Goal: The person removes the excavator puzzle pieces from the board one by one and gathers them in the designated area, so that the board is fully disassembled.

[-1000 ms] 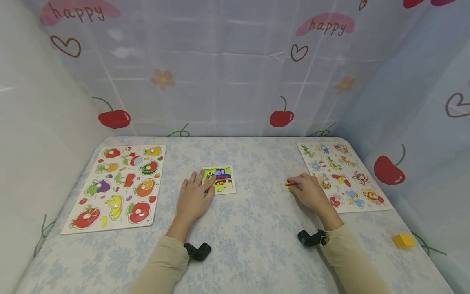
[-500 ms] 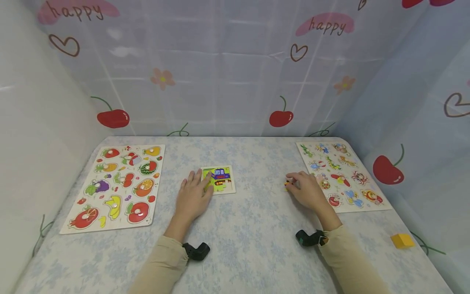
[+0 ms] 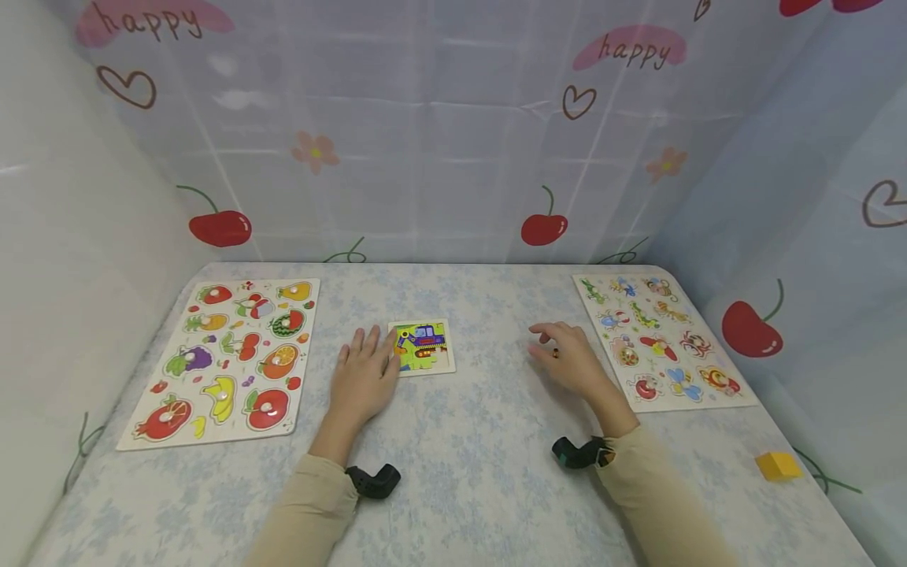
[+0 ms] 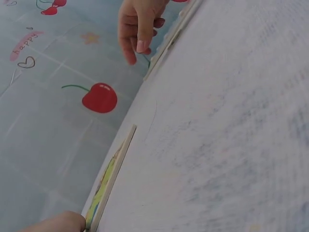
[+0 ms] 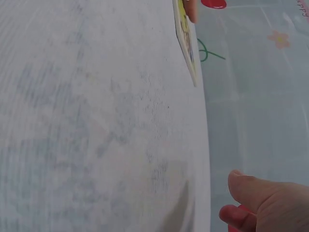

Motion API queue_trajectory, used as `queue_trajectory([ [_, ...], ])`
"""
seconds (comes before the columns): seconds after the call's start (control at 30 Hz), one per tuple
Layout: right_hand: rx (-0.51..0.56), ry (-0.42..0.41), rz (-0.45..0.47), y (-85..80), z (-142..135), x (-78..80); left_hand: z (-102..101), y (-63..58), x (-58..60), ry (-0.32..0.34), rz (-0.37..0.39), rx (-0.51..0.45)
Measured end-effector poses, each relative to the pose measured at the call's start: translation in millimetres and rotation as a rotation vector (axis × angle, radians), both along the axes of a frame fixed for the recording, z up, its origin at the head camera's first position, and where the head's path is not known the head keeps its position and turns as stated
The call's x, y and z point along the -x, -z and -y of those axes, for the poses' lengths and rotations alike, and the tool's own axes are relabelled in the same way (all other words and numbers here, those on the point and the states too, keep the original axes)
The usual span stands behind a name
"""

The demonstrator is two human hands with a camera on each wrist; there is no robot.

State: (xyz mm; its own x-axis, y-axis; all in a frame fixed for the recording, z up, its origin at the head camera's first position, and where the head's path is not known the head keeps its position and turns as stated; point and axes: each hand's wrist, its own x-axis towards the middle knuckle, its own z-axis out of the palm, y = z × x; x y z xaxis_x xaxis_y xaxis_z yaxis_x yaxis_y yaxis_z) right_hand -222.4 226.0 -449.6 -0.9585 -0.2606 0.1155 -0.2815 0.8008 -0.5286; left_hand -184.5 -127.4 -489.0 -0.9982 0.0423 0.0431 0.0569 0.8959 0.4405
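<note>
A small square jigsaw (image 3: 427,363) with a digger picture in a pale frame lies at mid-table. My left hand (image 3: 364,374) rests flat, fingers spread, with its thumb side at the jigsaw's left edge. Its thumb side also appears at the jigsaw's near end in the left wrist view. Off to the right, my right hand (image 3: 570,366) is raised over the table, index finger and thumb apart. A small dark and orange bit of a puzzle piece (image 3: 556,353) shows among its fingers, the rest hidden. In the right wrist view, my right hand's thumb and a finger show at the bottom right.
A fruit peg board (image 3: 244,350) lies on the left of the table. On the right is an insect and animal peg board (image 3: 697,346), its left edge close to my right hand. A yellow block (image 3: 778,465) sits near the right edge. Printed curtains stand behind and at the right.
My right hand has moved a little left, with the puzzle piece turned and now mostly hidden in its fingers. My left hand has slid slightly left, uncovering more of the jigsaw.
</note>
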Motion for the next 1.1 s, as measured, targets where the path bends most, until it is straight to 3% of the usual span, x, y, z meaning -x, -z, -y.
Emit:
queue_trajectory([
  [0.3,0.059,-0.056,-0.003,3.4,31.2,5.6,2.5,0.3,0.7,-0.005,0.000,0.017],
  [0.73,0.042,-0.070,0.062,1.3,85.3,9.0,2.7,2.3,1.5,-0.016,-0.001,0.037],
  [1.1,0.010,-0.142,0.059,6.1,120.3,8.3,1.2,2.0,0.5,-0.028,0.003,0.024],
])
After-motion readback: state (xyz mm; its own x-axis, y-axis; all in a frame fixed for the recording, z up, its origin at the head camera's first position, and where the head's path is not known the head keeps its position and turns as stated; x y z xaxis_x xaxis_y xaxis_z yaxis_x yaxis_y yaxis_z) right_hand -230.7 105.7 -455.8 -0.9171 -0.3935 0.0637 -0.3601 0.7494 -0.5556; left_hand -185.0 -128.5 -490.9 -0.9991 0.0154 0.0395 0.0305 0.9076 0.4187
